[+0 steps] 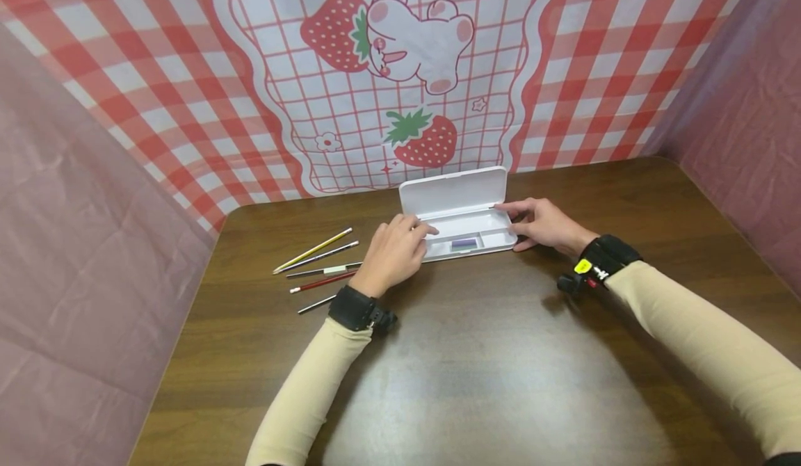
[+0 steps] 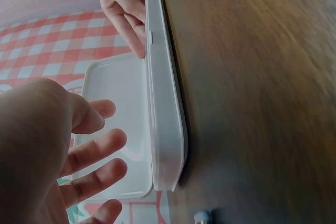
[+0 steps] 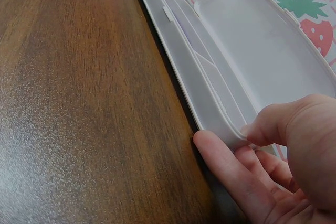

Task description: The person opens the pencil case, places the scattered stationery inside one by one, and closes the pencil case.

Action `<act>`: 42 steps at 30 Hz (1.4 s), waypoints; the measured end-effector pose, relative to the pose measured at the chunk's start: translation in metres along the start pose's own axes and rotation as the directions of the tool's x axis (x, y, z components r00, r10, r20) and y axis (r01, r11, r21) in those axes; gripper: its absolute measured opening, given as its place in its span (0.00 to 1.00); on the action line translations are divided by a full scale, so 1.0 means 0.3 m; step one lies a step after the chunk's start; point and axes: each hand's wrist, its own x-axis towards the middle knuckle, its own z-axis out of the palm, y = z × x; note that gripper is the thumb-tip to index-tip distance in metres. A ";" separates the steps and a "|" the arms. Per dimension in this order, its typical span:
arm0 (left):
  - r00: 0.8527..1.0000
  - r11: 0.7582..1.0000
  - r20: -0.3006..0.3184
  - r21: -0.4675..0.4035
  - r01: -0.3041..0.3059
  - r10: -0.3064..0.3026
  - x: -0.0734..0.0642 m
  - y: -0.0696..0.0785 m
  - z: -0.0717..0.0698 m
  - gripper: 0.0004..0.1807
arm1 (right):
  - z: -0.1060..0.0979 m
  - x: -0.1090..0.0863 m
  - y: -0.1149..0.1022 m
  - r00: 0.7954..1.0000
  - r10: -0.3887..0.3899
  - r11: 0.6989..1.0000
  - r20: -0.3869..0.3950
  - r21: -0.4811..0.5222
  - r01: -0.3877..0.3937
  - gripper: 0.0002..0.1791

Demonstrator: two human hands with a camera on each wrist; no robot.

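A white pencil case [image 1: 472, 207] stands on the table with its lid raised towards the back. A small block with purple, white and green bands [image 1: 464, 244] sits in its front compartment. My right hand [image 1: 547, 226] grips the right end of the case; in the right wrist view the thumb [image 3: 273, 123] presses the rim and the fingers lie against the outside. My left hand [image 1: 394, 247] hovers over the left end, its fingers [image 2: 100, 148] spread and loosely bent, with nothing between them. That hand hides the left part of the case in the head view.
Left of the case lie several pencils: a yellow one [image 1: 316, 249], a blue-and-white one [image 1: 322, 254], a black one with a pale label [image 1: 306, 272], a red one [image 1: 319, 283] and a dark one [image 1: 316, 304]. A red-checked cloth [image 1: 563, 90] hangs behind the table [image 1: 500, 355].
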 end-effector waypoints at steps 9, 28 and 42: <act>0.997 0.999 -0.061 0.016 -0.035 0.036 -0.036 -0.063 0.045 0.15 | 0.001 0.006 0.009 1.000 0.000 1.000 -0.004 0.003 0.001 0.35; 0.999 1.000 -0.036 0.002 0.030 -0.030 -0.099 -0.079 -0.041 0.15 | 0.004 0.004 0.013 1.000 0.006 1.000 -0.012 -0.006 -0.006 0.34; 0.995 0.998 -0.082 -0.012 0.054 -0.055 -0.119 -0.119 -0.065 0.15 | 0.002 0.003 0.009 1.000 0.004 1.000 -0.006 0.000 -0.004 0.35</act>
